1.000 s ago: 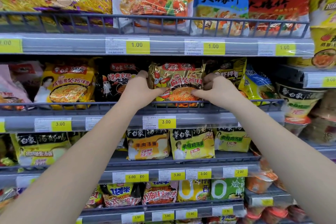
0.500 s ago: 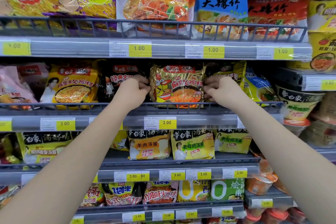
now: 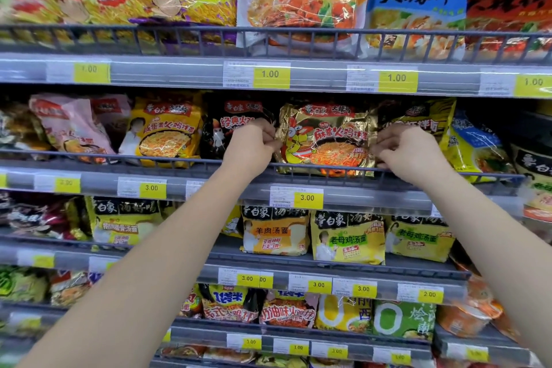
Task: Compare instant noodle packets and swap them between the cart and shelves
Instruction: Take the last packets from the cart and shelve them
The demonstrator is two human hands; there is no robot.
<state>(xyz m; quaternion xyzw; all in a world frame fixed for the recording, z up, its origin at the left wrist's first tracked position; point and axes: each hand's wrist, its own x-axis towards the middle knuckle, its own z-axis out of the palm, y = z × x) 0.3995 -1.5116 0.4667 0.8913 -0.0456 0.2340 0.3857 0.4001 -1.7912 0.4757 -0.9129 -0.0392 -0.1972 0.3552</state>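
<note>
head view, where it is: gold noodle packet (image 3: pixel 325 140) stands on the second shelf from the top, behind the wire rail (image 3: pixel 149 158), right above a 3.00 price tag (image 3: pixel 307 198); black packet (image 3: pixel 236 125) just beside it on one side, yellow packet (image 3: pixel 418 119) on the other
left hand: left hand (image 3: pixel 252 143) is at the packet's left edge; fingers (image 3: pixel 265 131) curled in and pinching the side seam
right hand: right hand (image 3: pixel 409 152) is doing the same at the right edge; fingers (image 3: pixel 385 140) clamped on that seam, low down near the rail
step in hand: my guess is either seating it in its slot or lifting it out; honestly can't tell which from this one shot
doing it well: keep both pinches level so the bag doesn't twist; the bottom edge has to clear the rail going either way, so lift up first instead of dragging; hold by the seams, don't squeeze the middle, the noodle block probably cracks easily; watch the neighbours, they're packed tight and could get pulled along
facing: printed front faces out toward the aisle; top seam up; sitting about upright, with the bottom strip behind the rail
long axis: looks wider than tall, so it runs left to right along the shelf; the hands are on its two short ends
</note>
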